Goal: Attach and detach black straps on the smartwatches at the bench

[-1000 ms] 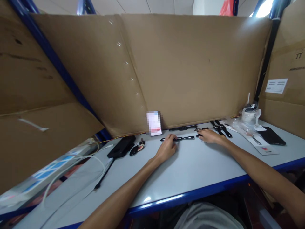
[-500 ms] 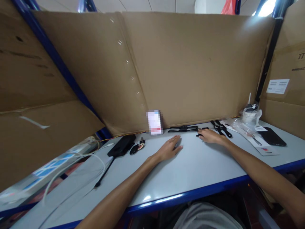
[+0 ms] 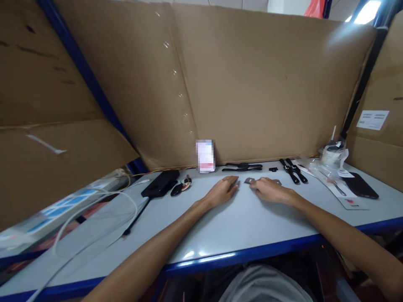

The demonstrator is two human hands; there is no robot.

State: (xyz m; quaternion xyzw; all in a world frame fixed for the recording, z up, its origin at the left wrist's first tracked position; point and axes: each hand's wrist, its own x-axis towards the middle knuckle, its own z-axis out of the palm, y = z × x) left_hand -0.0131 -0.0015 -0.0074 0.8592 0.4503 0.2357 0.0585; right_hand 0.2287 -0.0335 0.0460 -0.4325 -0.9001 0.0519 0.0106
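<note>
On the white table my left hand (image 3: 222,191) rests with its fingers apart and holds nothing. My right hand (image 3: 269,189) is closed on a small dark flat piece (image 3: 249,180), whose edge shows at the fingertips, just right of my left hand. Behind the hands lie black straps (image 3: 242,167) in a row. A small black part (image 3: 273,169) lies behind my right hand, and two black strap-like items (image 3: 294,171) lie side by side to its right.
A blurred upright phone-like screen (image 3: 205,156) leans against the cardboard wall (image 3: 239,84). At left are a black power bank (image 3: 161,183), keys (image 3: 181,186) and white cables. At right are plastic packaging (image 3: 327,174), a cup (image 3: 332,155) and a black phone (image 3: 362,185).
My right hand has moved left and nearer, away from the small black part, and now has a dark flat piece at its fingertips. My left hand stays in about the same place.
</note>
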